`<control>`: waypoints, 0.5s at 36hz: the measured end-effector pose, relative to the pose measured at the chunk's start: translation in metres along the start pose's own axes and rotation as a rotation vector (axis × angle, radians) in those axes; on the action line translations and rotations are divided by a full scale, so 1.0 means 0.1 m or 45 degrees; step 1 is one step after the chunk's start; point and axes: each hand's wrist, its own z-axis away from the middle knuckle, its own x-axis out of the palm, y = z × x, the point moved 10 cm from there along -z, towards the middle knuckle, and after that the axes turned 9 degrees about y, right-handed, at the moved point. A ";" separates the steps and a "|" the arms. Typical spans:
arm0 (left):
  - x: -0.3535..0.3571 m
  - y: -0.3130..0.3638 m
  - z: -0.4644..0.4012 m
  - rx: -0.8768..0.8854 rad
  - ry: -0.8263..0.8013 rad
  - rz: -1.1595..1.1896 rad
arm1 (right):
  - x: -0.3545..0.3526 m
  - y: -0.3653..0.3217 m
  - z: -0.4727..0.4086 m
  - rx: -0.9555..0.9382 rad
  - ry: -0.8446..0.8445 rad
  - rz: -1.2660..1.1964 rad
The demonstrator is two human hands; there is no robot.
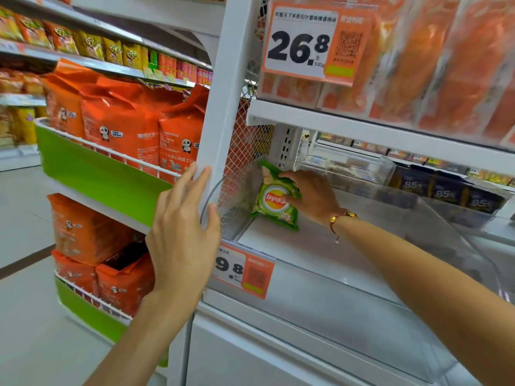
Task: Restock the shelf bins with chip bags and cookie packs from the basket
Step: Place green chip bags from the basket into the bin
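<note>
- white shelf board [292, 252] inside a clear plastic bin [418, 316]; one green chip bag [274, 199] stands at its back left corner, base on the board, tilted toward the mesh side panel [242, 151].
- my right hand [309, 195] grips that bag.
- my left hand [182, 232] rests, fingers straight, on the white upright post [220, 107] at the bin's left front edge.
- orange price tag [242, 271] clipped to the front lip.
- shelf above [362, 129] carries orange packs [446, 65] behind clear plastic.
- side racks [92, 165] left of the post carry orange bags [119, 126].
</note>
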 end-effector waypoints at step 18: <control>-0.01 0.02 0.00 0.017 -0.020 -0.012 | -0.09 -0.13 -0.06 -0.090 -0.166 0.164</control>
